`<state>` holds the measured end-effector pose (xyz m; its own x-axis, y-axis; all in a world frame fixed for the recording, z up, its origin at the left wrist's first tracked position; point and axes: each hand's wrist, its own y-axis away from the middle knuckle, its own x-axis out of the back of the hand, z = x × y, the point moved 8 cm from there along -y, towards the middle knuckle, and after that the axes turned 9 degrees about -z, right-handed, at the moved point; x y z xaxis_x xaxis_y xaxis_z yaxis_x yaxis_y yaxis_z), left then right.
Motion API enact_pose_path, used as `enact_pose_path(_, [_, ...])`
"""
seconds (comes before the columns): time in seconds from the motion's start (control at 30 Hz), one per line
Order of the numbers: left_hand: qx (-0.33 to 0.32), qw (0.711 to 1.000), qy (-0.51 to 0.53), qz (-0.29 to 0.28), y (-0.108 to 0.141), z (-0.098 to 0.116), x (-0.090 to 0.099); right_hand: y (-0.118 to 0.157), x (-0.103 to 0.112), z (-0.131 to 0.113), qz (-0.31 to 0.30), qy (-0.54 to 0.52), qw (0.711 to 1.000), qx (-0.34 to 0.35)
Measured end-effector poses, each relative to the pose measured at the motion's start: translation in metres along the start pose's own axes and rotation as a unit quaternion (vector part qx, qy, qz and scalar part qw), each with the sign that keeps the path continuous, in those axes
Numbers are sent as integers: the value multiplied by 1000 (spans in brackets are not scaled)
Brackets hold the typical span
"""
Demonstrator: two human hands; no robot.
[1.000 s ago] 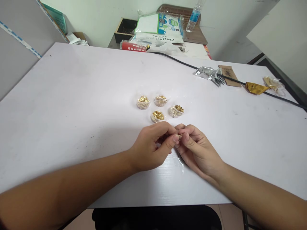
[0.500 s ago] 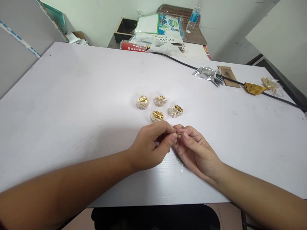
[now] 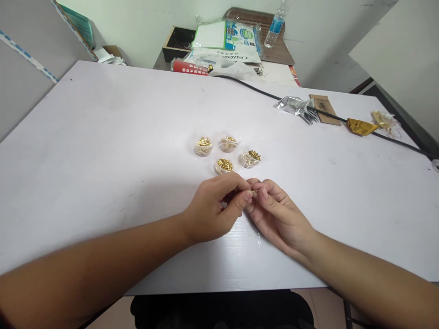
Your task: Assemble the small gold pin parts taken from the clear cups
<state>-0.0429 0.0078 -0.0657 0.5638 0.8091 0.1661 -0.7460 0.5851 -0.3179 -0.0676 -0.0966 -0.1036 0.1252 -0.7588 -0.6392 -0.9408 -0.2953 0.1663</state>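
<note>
My left hand [image 3: 217, 210] and my right hand [image 3: 283, 214] meet near the table's front, fingertips almost touching. A small gold pin [image 3: 254, 191] is pinched between thumb and finger of both hands. Just beyond them stand several small clear cups of gold parts: one with long pins [image 3: 203, 146], one with fine pieces [image 3: 228, 144], one with short pins [image 3: 224, 165] and one with darker, pointed pieces [image 3: 252, 158]. Under my right hand, a bit of clear plastic [image 3: 259, 240] shows, mostly hidden.
Across the back right of the white table [image 3: 120, 114] runs a black cable [image 3: 252, 86], past silver foil [image 3: 297, 106], a cardboard piece [image 3: 325, 109] and gold foil [image 3: 361, 127]. Behind the table are a bottle [image 3: 275, 29], packets and a black box [image 3: 178, 43].
The whole view has shifted very slightly. Both hands keep nearly the same pose, and less of the gold pin shows between the fingertips.
</note>
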Motion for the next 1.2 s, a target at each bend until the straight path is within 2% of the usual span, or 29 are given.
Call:
enact_pose_path(0.43, [1, 1000, 4, -8, 0, -1, -1, 0, -3, 4, 3, -55, 998, -32])
enact_pose_path(1.2, [6, 1000, 17, -8, 0, -2, -1, 2, 1, 4, 9, -40, 999, -32])
